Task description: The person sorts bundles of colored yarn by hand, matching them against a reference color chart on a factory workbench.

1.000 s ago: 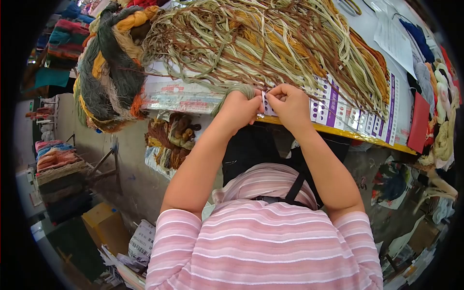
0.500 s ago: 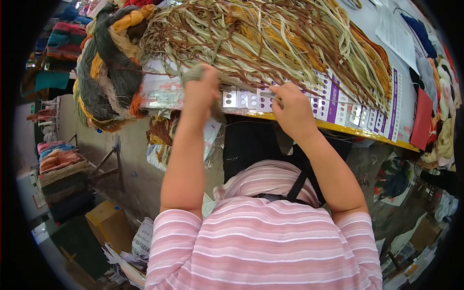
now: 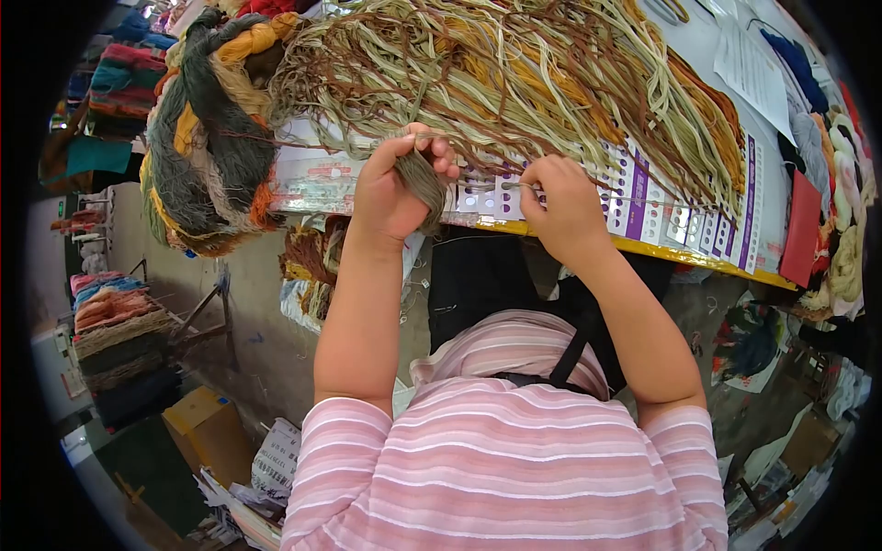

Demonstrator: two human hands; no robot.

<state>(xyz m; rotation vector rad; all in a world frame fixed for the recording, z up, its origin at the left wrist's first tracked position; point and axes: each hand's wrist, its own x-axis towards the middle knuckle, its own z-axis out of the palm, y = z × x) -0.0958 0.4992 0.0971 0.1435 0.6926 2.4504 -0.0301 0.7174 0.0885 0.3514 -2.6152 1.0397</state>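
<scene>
Olive yarn (image 3: 423, 186), fine-stranded, is clasped in left grip (image 3: 387, 196), pinched in right grip (image 3: 564, 204).

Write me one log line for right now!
left hand: holds green yarn | right hand: pinches thin strand | near right hand: holed cards | beyond: loose yarn pile

Grey-green yarn hank (image 3: 422, 186), loosely gathered
Bent across the left hand (image 3: 387, 197), its lower end drooping near the wrist.
</scene>
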